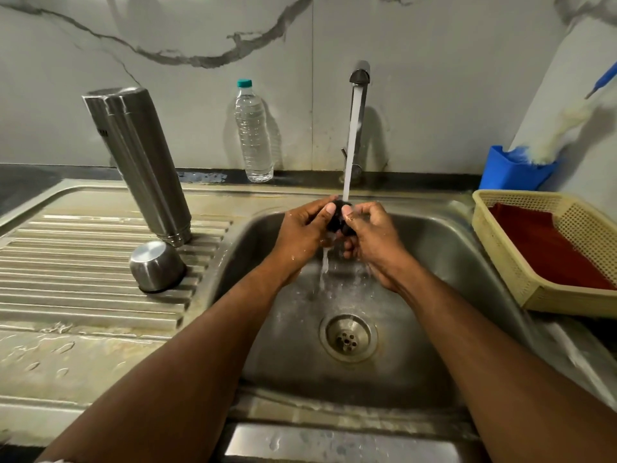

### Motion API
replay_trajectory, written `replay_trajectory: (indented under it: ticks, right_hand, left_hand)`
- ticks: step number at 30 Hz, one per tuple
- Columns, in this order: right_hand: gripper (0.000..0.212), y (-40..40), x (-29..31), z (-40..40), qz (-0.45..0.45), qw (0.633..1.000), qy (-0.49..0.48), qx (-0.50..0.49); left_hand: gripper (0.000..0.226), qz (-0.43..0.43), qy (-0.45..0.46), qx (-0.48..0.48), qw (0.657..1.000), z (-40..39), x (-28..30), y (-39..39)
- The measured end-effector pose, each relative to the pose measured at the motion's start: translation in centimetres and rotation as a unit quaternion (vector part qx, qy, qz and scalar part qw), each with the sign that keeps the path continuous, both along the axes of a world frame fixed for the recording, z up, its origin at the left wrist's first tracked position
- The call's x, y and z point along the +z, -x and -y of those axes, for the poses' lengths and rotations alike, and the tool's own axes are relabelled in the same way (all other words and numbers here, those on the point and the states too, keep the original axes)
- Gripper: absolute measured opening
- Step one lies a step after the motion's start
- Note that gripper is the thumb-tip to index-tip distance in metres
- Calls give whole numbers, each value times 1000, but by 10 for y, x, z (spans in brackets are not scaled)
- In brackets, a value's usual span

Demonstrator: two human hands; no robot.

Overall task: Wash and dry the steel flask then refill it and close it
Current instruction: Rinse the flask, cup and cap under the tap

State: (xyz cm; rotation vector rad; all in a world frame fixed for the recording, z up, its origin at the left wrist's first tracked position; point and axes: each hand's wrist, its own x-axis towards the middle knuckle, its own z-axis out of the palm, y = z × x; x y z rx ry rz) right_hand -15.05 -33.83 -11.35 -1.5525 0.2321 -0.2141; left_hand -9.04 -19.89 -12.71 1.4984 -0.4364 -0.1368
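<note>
The steel flask (137,162) stands upside down on the ribbed drainboard (66,272) at the left. Its steel cup lid (156,266) sits mouth down just in front of it. Over the sink basin (450,262), my left hand (305,228) and my right hand (370,232) both hold a small black stopper (339,217) under the running stream from the tap (359,95). Fingers of both hands curl round the stopper and hide most of it. Water runs off my hands toward the drain (348,337).
A clear plastic water bottle (252,132) with a teal cap stands against the back wall. At the right a cream basket (507,262) holds a red cloth (547,248). Behind it is a blue holder (514,168) with a brush.
</note>
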Motion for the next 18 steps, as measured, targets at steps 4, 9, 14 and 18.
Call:
replay_trajectory:
  ticks: [4, 9, 14, 18]
  right_hand:
    - [13, 2, 0, 2, 6, 1000, 25, 10]
    - [18, 1, -5, 1, 77, 965, 238, -80]
    - [27, -3, -3, 1, 80, 980, 83, -162]
    - [27, -5, -3, 2, 57, 985, -20, -164]
  left_hand:
    - [27, -16, -11, 4, 1000, 0, -2, -1]
    - [30, -54, -17, 39, 998, 3, -3, 0]
    - [32, -132, 53, -3, 990, -2, 2, -4]
    - [40, -133, 88, -31, 987, -5, 4, -2]
